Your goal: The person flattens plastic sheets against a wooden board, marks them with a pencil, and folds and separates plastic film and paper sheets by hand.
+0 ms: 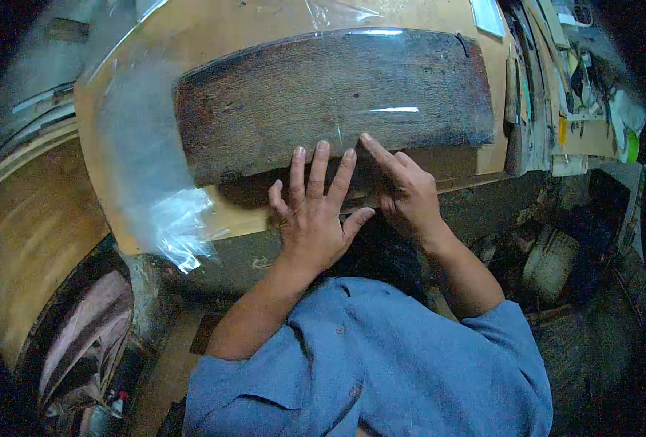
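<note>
A broad, curved dark brown piece (286, 102) with a grainy, lined surface and reddish ends lies flat on a tan board (243, 221); I cannot tell what it is made of. Clear plastic film (144, 160) covers part of the board and seems to run over the piece, with shiny glints. My left hand (312, 200) is open, fingers spread, its fingertips at the piece's near edge. Beside it, my right hand (410, 186) stretches its index finger onto the same edge, the other fingers curled under. Nothing shows in either hand.
Crumpled film (184, 226) hangs over the board's near left edge. Long strips (516, 109) and assorted items stand along the right side. A pale rounded object (551, 264) sits low at right; pinkish cloth (86, 335) lies in a dark-rimmed container at lower left.
</note>
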Tool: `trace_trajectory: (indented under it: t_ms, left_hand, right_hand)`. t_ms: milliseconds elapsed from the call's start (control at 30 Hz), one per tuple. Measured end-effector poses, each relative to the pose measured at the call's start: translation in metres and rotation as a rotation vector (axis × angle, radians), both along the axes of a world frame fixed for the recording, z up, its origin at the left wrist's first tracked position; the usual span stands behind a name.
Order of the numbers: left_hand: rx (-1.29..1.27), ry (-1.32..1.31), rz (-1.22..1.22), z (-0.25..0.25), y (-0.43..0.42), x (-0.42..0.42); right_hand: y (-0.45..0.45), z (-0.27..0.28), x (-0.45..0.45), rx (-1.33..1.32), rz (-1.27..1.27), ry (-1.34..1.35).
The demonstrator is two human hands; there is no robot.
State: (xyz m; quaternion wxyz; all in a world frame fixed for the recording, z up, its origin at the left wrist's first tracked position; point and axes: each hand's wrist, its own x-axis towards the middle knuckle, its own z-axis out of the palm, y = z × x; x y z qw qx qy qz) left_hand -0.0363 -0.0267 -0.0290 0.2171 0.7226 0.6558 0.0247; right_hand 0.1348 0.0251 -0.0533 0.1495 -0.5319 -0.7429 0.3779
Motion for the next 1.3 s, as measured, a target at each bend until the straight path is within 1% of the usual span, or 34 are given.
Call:
trace_trajectory:
  t_ms: [167,233,267,367,400,467,600,667,733,800,833,933,1000,1067,1100,1133,1200,1233,1267,1300]
  left_hand:
    - [0.003,0.017,-0.001,-0.001,-0.001,0.001]
    - [-0.002,0.022,-0.001,-0.001,-0.001,0.0]
    - [0.006,0.027,-0.004,-0.001,-0.001,0.0]
    - [0.014,0.008,-0.001,0.0,-0.002,0.0]
    - [0.012,-0.011,0.003,0.0,-0.001,0.0]
    - [0.007,-0.02,0.007,0.001,0.0,0.001]
    - [0.018,-0.006,0.009,0.001,-0.002,0.001]
    - [0.014,0.0,0.008,0.001,-0.002,0.002]
    - [0.008,0.024,0.008,0.001,-0.002,0.003]
    - [0.0,0.02,0.009,0.002,-0.001,0.003]
    - [-0.011,0.018,0.01,0.003,-0.001,0.002]
    - [0.027,0.022,-0.001,0.0,-0.002,0.001]
    - [0.013,0.023,0.005,0.0,-0.001,0.0]
    - [0.018,0.004,0.002,0.0,-0.001,0.0]
    - [0.015,0.008,0.002,-0.001,-0.001,0.0]
    - [0.021,0.011,0.003,-0.001,-0.002,0.0]
    - [0.022,0.012,0.009,-0.003,-0.002,0.0]
    - [0.018,0.009,0.011,-0.002,-0.002,0.0]
    - [0.014,0.007,0.013,-0.002,-0.002,0.0]
    - [0.008,0.007,0.014,-0.002,-0.002,0.001]
  right_hand:
    - [0.002,0.005,0.003,0.041,-0.011,0.093]
    - [0.004,0.001,0.008,0.144,-0.079,0.172]
    - [0.008,0.005,0.01,0.144,-0.078,0.171]
    - [0.029,0.01,0.027,0.215,-0.239,0.161]
    - [0.044,0.017,0.031,0.374,-0.237,0.104]
    - [0.071,0.026,0.043,0.44,-0.354,-0.031]
    - [0.124,0.02,0.076,0.535,-0.427,-0.158]
    - [0.145,0.008,0.09,0.45,-0.431,-0.292]
    - [0.156,0.002,0.094,0.425,-0.417,-0.265]
    - [0.163,-0.005,0.092,0.451,-0.37,-0.36]
    - [0.167,-0.012,0.09,0.4,-0.42,-0.422]
    - [0.173,-0.02,0.091,0.447,-0.356,-0.376]
    - [0.176,-0.019,0.088,0.43,-0.347,-0.385]
    - [0.177,-0.013,0.084,0.424,-0.326,-0.493]
    - [0.175,-0.008,0.082,0.434,-0.304,-0.498]
    - [0.171,-0.002,0.08,0.43,-0.303,-0.496]
    - [0.161,0.011,0.072,0.393,-0.393,-0.397]
    - [0.155,0.013,0.071,0.377,-0.365,-0.268]
    - [0.146,0.02,0.067,0.371,-0.363,-0.268]
    - [0.135,0.028,0.059,0.261,-0.34,-0.048]
